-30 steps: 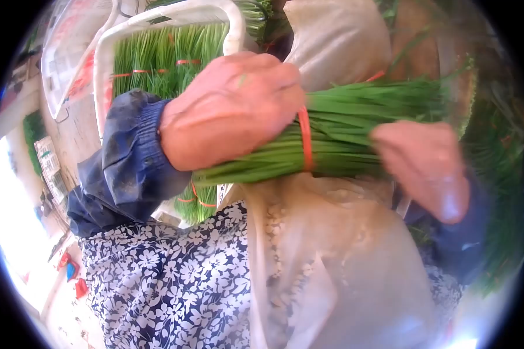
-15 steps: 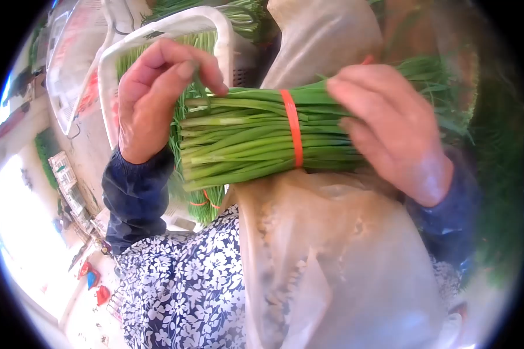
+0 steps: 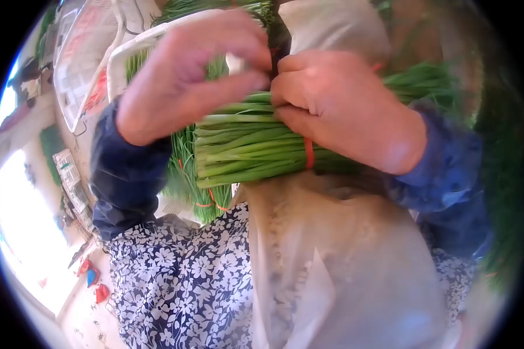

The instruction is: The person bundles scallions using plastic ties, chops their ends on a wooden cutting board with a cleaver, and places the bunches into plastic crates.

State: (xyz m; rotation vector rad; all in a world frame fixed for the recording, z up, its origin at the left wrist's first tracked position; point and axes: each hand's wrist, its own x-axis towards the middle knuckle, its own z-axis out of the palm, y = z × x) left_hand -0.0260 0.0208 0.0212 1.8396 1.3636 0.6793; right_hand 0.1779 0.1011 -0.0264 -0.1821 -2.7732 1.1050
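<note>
A bundle of green chives lies across my lap, its cut ends to the left. An orange-red band circles its middle, partly covered by my right hand. My right hand rests over the top of the bundle, fingers and thumb pinched together; what is between them is hidden. Just above the cut ends hovers my left hand, blurred, fingers bent and thumb apart from them, with nothing visible between. Its fingertips come close to the knuckles of my right hand.
A white plastic basket with more chives stands behind my left hand. Smaller banded bundles lie beside my lap. Loose greens spread at right. A beige apron covers my lap, and newspaper lies at upper left.
Both hands have moved toward each other above the bundle. My right hand's fingers have closed into a pinch, now covering the upper part of the band; my left hand has risen and shifted right.
</note>
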